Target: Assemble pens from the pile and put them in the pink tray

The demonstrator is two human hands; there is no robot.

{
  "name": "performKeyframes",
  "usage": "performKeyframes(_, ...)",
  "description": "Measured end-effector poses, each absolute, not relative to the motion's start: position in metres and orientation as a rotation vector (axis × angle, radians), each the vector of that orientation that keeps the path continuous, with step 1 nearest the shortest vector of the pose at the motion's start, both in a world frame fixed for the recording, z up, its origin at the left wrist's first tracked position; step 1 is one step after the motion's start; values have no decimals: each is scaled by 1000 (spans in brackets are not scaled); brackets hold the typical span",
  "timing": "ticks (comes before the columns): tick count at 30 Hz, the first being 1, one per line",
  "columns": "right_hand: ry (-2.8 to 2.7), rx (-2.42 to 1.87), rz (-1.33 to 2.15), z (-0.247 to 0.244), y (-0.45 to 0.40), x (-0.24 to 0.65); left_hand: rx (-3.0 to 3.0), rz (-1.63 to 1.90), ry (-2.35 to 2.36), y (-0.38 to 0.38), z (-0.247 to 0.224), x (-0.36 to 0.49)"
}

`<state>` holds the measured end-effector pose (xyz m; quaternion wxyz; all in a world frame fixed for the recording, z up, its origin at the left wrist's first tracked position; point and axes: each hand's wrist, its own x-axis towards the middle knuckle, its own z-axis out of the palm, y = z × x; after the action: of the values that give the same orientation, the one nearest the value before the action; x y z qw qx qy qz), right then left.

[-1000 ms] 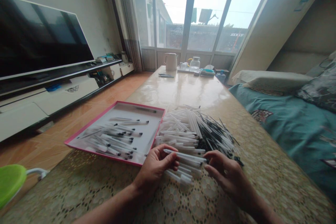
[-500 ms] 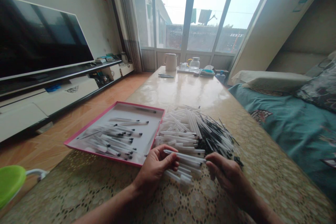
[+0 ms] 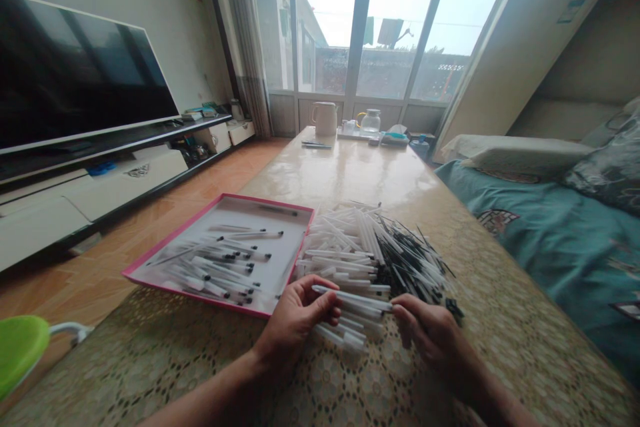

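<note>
My left hand [image 3: 305, 312] is closed, thumb and fingers pinching a translucent white pen [image 3: 356, 298] near its left end. At the pen's other end, the fingertips of my right hand [image 3: 431, 332] are pinched together on the tip; any small part between them is hidden. Loose white pen barrels and caps [image 3: 353, 339] lie on the table below the held pen. Beyond my hands spreads a pile of white pen barrels [image 3: 340, 257], and beside it a heap of thin black refills [image 3: 407, 253]. Small black pieces [image 3: 454, 309] sit near my right hand.
To the left, a shallow pink-rimmed tray [image 3: 267, 203] holds several pens with black ends. The long table [image 3: 345, 173] has a patterned cover. A white kettle [image 3: 326, 119] and a glass pitcher [image 3: 371, 121] stand at its far end. A green stool [image 3: 23, 352] is at lower left.
My right hand's fingertips have closed in slightly on the pen's right end. My left hand and the pen have hardly moved.
</note>
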<state>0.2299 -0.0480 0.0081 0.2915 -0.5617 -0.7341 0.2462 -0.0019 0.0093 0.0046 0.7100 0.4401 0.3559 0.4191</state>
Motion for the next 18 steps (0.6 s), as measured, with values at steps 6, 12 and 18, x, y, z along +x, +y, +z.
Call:
performKeyframes(6,-1922,-1514,648,10,-47,228,970,923,808,8,6,-2)
performKeyframes(12,-1948,-1486,643,16,-48,228,945,941,803,8,7,-2)
performKeyframes(18,-1944,-1619,565,17,-45,235,902,961,792,9,7,-1)
